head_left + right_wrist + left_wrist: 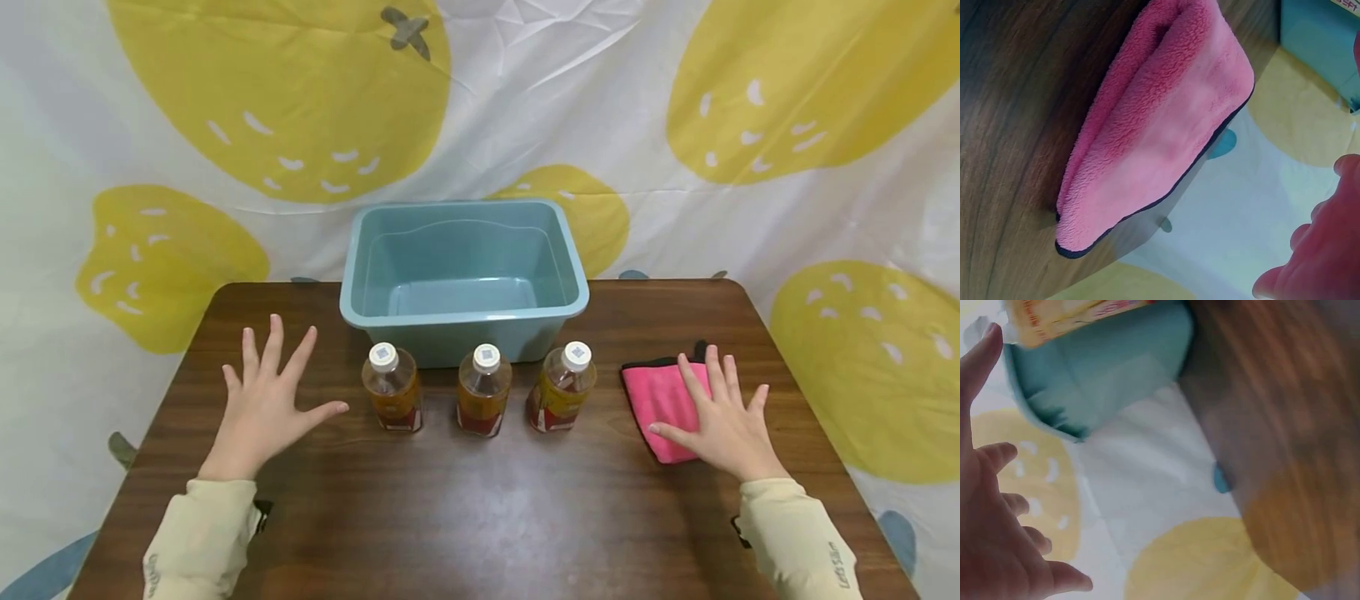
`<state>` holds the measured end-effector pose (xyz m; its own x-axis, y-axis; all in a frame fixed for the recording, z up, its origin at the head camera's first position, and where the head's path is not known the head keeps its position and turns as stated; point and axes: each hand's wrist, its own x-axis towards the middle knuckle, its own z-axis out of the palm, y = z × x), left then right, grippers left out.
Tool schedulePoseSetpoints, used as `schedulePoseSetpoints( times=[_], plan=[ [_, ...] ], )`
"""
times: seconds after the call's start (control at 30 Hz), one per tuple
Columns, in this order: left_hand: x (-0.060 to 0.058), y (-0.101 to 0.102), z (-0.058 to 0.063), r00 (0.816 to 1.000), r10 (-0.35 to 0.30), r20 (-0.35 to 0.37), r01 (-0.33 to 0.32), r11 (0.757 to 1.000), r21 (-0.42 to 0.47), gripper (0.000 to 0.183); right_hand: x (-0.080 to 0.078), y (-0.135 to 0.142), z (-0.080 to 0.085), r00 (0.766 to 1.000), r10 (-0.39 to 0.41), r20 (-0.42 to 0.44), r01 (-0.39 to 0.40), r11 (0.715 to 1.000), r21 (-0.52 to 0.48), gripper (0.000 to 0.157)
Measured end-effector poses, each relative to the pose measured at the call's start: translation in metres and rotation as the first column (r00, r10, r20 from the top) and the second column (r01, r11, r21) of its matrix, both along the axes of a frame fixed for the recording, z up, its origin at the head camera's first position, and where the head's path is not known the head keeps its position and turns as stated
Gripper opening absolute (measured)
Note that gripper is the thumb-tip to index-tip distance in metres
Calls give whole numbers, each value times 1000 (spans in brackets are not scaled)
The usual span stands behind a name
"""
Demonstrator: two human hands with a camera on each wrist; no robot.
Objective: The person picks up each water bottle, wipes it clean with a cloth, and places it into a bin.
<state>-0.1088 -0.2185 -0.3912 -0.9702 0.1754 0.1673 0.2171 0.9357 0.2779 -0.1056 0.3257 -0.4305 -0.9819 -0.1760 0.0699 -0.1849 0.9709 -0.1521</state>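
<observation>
My left hand (262,408) is spread with straight fingers over the left side of the table, holding nothing; the nearest thing is the left bottle (395,396). My right hand (726,421) is also spread, above the edge of a folded pink cloth (660,404) with dark trim. In the right wrist view the fluffy cloth (1147,131) lies apart from the fingers. A middle bottle (483,398) and a right bottle (561,396), amber with white caps like the left one, stand upright in a row. Behind them sits a blue-green plastic bin (465,327) with nothing in it.
The brown wooden table (480,517) has rounded far corners. A white curtain (555,100) printed with yellow fruit hangs right behind the bin and around both sides.
</observation>
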Motion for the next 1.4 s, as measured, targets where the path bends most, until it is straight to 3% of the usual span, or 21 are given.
schedulePoseSetpoints(
  times=[0.27, 0.53, 0.77, 1.03, 1.23, 1.4],
  plan=[
    [-2, 19, 25, 995, -84, -55, 89, 992, 93, 98, 5, 7, -4, 999, -22, 43, 22, 1000, -4, 101],
    [-1, 51, 44, 974, -169, -148, 193, 968, 162, 95, 7, 11, -9, 995, -48, 88, 50, 998, -26, 99],
    [-7, 79, 52, 917, -266, -298, 324, 931, 166, 94, 5, 12, -11, 989, -57, 137, 63, 997, -44, 98],
    [-14, 118, 51, 839, -386, -383, 452, 886, 98, 89, 1, 14, -16, 977, -69, 204, 83, 994, -64, 99],
    [-15, 149, 49, 827, -418, -377, 497, 856, 140, 85, -2, 15, -18, 965, -76, 253, 98, 992, -74, 101],
    [-15, 174, 50, 809, -460, -365, 547, 817, 182, 78, -5, 15, -20, 955, -86, 284, 111, 991, -71, 102]
  ],
)
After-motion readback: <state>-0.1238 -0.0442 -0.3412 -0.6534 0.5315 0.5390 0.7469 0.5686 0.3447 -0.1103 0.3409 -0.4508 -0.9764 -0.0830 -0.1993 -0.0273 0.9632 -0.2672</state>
